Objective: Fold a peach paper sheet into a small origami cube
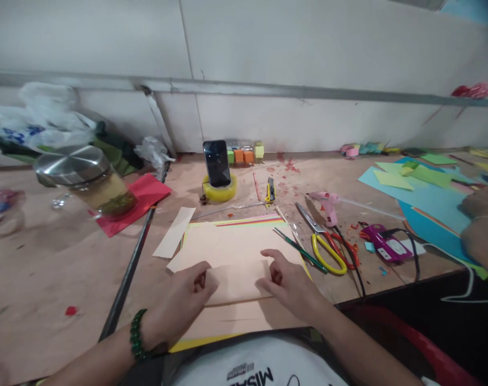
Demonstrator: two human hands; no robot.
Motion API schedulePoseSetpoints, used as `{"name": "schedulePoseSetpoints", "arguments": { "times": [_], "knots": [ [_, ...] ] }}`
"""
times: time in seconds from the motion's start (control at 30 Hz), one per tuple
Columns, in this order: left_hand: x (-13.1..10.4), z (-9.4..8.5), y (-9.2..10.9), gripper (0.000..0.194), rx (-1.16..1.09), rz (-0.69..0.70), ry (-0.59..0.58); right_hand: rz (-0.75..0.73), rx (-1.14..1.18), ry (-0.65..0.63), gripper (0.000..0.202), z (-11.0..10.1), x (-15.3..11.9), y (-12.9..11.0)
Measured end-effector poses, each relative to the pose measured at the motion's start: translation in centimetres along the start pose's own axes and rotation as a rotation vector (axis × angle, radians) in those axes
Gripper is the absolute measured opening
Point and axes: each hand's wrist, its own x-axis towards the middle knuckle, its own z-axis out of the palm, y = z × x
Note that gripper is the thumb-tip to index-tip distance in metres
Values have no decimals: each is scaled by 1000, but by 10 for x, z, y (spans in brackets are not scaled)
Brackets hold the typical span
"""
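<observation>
So, peach paper (pixel 235 262), long axis approx. L-R

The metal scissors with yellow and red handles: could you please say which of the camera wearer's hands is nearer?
Right: the right hand is left of the scissors and lower in view; the left hand is farther left, at the left side of the peach paper sheet.

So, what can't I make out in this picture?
In the head view:
- Lower sheets: mostly covered by the top sheet.
- Paper directly beneath the left hand and right hand: hidden by them.
- Other person's hand: blurred, cut off by right edge.
- Far-left bundle: blurred, cut off by left edge.
</observation>
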Motion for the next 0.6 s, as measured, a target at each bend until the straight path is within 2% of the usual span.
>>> {"name": "schedulePoseSetpoints", "arguments": {
  "times": [0.03,0.17,0.3,0.43,0.6],
  "knots": [
    [1,0,2,17,30,-9,2,-17,-25,-9,45,0,1,0],
    [2,2,5,43,162,9,-28,-101,-120,-81,45,-8,2,-3],
    [2,5,4,47,256,58,-48,-82,-195,-112,30,-13,7,-13],
    [1,5,-3,53,261,77,-44,8,-312,-92,34,-12,15,-24],
    [3,4,-5,51,269,105,-11,8,-318,-97,35,-13,19,-27]
  ]
}}
